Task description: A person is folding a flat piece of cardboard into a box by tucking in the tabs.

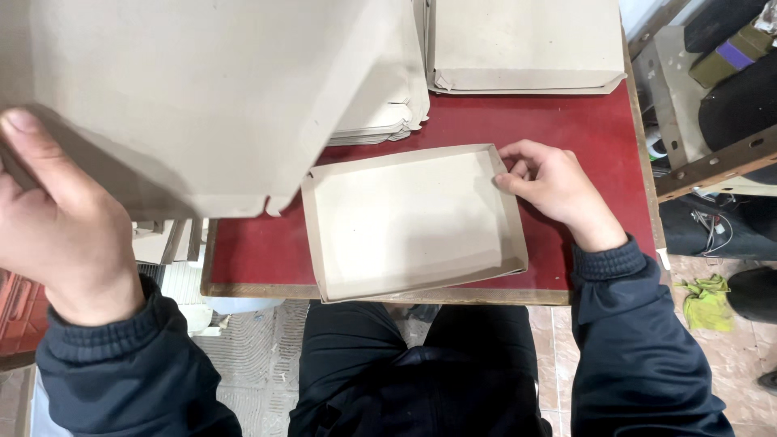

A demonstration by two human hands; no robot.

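My left hand [61,222] grips the edge of a large grey-brown cardboard box half [202,97], lifted close to the camera at upper left. On the red table [599,137] lies an open shallow cardboard tray [409,222], bottom side down. My right hand [550,186] rests at the tray's far right corner, fingers curled against its wall. Both arms wear dark blue sleeves.
A stack of flat folded cardboard pieces [388,105] sits behind the tray, partly hidden by the lifted box. Another cardboard box [526,44] stands at the table's back right. Metal frame parts and dark objects [712,105] crowd the right side; a yellow-green rag [706,301] lies on the tiled floor.
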